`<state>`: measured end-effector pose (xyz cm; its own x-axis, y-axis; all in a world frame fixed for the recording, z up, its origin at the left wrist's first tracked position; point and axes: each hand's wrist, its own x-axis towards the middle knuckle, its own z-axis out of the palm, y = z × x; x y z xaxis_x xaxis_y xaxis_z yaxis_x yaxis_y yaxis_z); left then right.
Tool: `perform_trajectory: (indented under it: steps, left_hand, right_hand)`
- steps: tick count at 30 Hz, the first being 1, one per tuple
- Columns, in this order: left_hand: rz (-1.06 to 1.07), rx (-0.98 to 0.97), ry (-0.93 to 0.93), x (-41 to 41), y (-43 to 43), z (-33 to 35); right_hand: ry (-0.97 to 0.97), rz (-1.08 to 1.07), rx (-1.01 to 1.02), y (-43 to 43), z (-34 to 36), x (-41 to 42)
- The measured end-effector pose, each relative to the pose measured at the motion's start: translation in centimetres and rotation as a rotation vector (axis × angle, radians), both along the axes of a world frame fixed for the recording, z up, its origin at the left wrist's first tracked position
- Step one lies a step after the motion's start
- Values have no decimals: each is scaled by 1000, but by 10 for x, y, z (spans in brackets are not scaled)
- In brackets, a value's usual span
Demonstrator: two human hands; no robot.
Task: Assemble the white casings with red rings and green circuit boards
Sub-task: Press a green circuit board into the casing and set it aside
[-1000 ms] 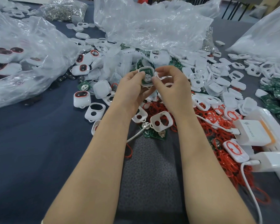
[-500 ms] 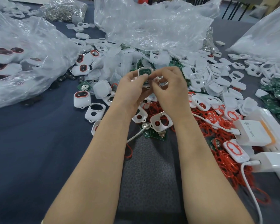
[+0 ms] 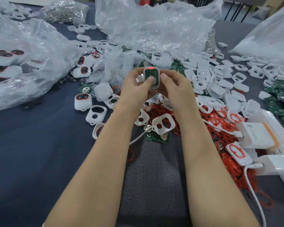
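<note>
Together, both hands (image 3: 156, 89) pinch a rounded white casing (image 3: 151, 77) holding a green board

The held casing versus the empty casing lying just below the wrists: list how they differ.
The held casing carries a green circuit board with a red light lit at its top; the empty casing shows two bare cutouts. The held casing is up in both hands' grip; the empty casing lies on red rings. Both are white.

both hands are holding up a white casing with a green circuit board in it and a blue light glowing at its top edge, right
Not quite. In the head view the light at the top edge glows red, not blue. The rest holds: the left hand and right hand together hold up the white casing with the green circuit board inside.
</note>
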<state>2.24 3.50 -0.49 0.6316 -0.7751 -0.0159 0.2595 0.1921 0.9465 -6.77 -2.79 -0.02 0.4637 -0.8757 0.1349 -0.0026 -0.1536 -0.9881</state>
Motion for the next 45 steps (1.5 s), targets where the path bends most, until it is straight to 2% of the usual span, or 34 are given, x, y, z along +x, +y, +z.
perform_trajectory:
  steps: [12, 22, 28, 33, 37, 45]
  left_hand:
    - [-74, 32, -108, 2, -4, -6]
    - [-136, 42, -283, -1, -4, -6]
    - [-118, 38, -291, -2, -3, -6]
    - [-91, 11, -190, -1, -2, -5]
    - [-99, 25, -220, -4, -1, -6]
    - [-129, 52, -225, -6, -3, -6]
  right_hand:
    - [31, -61, -66, -1, -2, 2]
    - [-65, -86, 69, -5, -4, 3]
    - [-57, -79, 41, -5, -4, 3]
    - [-31, -47, 4, -4, -4, 4]
    - [-16, -69, -36, -4, -3, 3]
    - [-60, -112, 39, -4, -3, 2]
